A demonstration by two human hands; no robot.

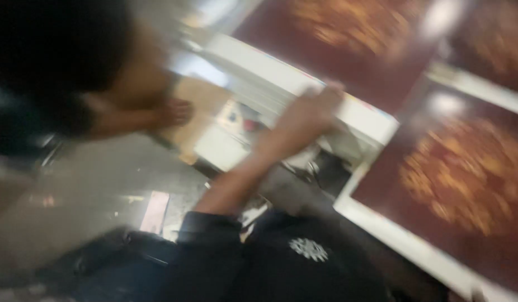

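Observation:
The view is heavily blurred. My left hand reaches forward from a dark sleeve and lies on the edge of a stack of white sheets, with its fingers curled over the top edge. Beside the stack lie large dark red printed sheets with gold round patterns and white borders. My right hand is out of sight.
Another person leans in at the left, with dark hair and one hand on a brown cardboard piece. A grey floor with small scraps lies below. More dark red prints lie at the top.

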